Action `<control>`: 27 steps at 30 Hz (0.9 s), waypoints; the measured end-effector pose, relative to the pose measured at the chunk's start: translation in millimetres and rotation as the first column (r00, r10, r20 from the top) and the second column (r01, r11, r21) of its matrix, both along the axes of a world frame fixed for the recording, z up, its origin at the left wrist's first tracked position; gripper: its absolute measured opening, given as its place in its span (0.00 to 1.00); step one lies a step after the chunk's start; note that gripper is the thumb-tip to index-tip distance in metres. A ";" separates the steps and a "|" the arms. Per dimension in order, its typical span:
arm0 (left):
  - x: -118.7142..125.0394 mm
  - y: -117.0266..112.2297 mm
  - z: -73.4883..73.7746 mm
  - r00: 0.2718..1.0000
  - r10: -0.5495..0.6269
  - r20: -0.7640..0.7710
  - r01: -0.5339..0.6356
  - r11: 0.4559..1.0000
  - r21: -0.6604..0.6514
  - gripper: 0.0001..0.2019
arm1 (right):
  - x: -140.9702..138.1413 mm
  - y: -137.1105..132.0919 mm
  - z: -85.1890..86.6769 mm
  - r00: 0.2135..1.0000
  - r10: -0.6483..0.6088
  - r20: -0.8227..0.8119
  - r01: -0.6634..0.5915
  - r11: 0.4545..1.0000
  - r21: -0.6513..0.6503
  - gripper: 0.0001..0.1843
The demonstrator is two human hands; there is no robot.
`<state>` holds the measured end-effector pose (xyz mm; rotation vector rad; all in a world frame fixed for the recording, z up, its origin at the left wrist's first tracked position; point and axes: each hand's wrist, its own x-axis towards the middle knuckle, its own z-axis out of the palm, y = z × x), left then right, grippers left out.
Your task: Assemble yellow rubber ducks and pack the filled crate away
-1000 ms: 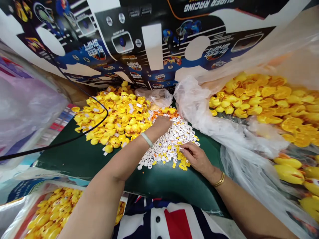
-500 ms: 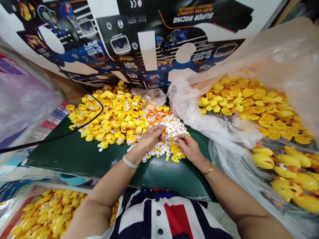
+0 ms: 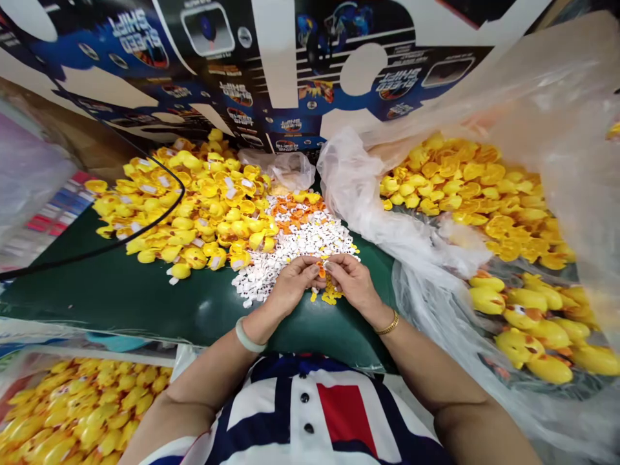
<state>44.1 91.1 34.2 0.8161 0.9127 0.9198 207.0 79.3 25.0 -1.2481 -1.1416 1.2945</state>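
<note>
A shirt [image 3: 264, 407] is seen at 6 o'clock, made of white cloth crossed by broad navy bands. A red panel [image 3: 346, 413] is set into its front, just beside a short row of round black buttons [image 3: 305, 413]. A sleeve edge [image 3: 162, 460] in navy and white is seen at about 7 o'clock. A smooth, pale green bangle [image 3: 248, 337] is worn at about 7 o'clock on the left wrist [image 3: 266, 320]. A slim gold link band [image 3: 387, 324] is fastened around the right wrist [image 3: 375, 309] at about 5 o'clock.
</note>
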 end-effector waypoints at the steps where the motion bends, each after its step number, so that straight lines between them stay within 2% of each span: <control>1: 0.0 -0.4 0.0 1.000 0.002 -0.017 -0.002 1.000 0.006 0.21 | -0.9 -0.3 -1.5 1.000 0.007 0.002 -0.007 1.000 -0.006 0.17; 6: -0.9 -7.4 -2.7 0.993 0.040 -0.109 -0.030 0.996 0.088 0.19 | -9.5 -6.4 -6.8 1.000 -0.015 -0.013 0.014 0.999 -0.040 0.17; 10: -4.1 -17.2 -9.3 0.960 0.149 -0.236 -0.086 0.962 0.258 0.14 | -21.4 -12.6 -7.9 0.997 -0.073 -0.032 0.072 0.997 -0.035 0.15; 14: -7.2 -19.5 -8.4 0.916 0.180 -0.358 -0.033 0.925 0.380 0.12 | -25.4 -15.1 -7.1 0.995 -0.092 -0.030 0.092 0.996 -0.017 0.15; 17: -4.6 -14.3 -3.8 0.952 0.127 -0.277 -0.044 0.956 0.289 0.13 | -19.7 -13.6 -7.1 0.997 -0.070 0.028 0.069 0.997 0.026 0.14; 19: -0.8 -10.2 -1.5 0.984 0.097 -0.152 -0.071 0.984 0.164 0.15 | -13.8 -11.5 -6.9 0.995 -0.026 0.100 0.013 0.992 0.123 0.15; 21: 2.7 -6.4 0.6 0.994 0.082 -0.072 -0.074 0.992 0.098 0.17 | -7.8 -9.2 -5.8 0.978 -0.023 0.206 -0.032 0.966 0.258 0.16; 23: 4.1 -0.2 5.4 0.995 0.028 -0.097 -0.017 0.993 0.115 0.16 | -1.9 -7.0 -3.6 0.944 -0.091 0.318 -0.036 0.927 0.374 0.19; 25: 2.7 14.4 16.2 0.962 -0.081 -0.262 0.140 0.966 0.216 0.15 | 4.5 -4.3 -1.3 0.900 -0.168 0.402 -0.027 0.900 0.436 0.18; 26: 1.4 26.6 24.1 0.908 -0.103 -0.406 0.237 0.925 0.296 0.16 | 8.0 -2.5 -0.6 0.883 -0.189 0.430 -0.026 0.895 0.446 0.17; 27: -0.1 42.4 33.2 0.818 -0.071 -0.572 0.339 0.861 0.379 0.16 | 11.3 -0.3 -0.2 0.871 -0.198 0.450 -0.028 0.894 0.448 0.16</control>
